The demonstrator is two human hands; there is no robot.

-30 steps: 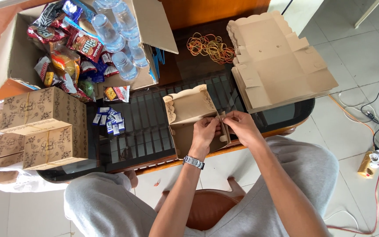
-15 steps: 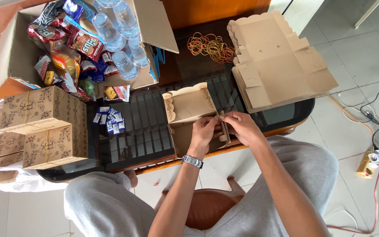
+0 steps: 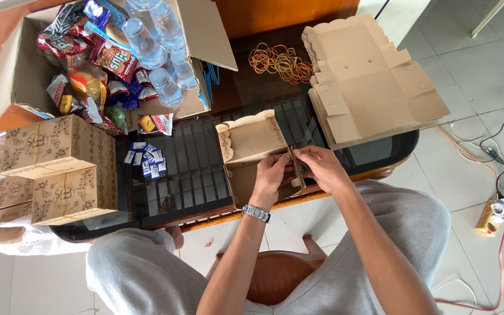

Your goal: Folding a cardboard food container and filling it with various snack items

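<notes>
A half-folded brown cardboard box (image 3: 251,144) with scalloped edges lies on the dark glass table (image 3: 193,169) in front of me. My left hand (image 3: 272,175) grips the box's right wall from inside, a watch on its wrist. My right hand (image 3: 319,166) pinches the same wall from outside, fingers bent over a flap. Both hands meet at the box's near right corner.
A stack of flat unfolded boxes (image 3: 368,87) lies at the right, with rubber bands (image 3: 278,61) behind the box. Finished boxes (image 3: 53,169) stand stacked at the left. An open carton (image 3: 13,70) holds snack packets and water cups. Small blue sachets (image 3: 144,158) lie nearby.
Both hands have shifted slightly on the box's right wall, pressing the flap closer in. The box itself stays in the same spot.
</notes>
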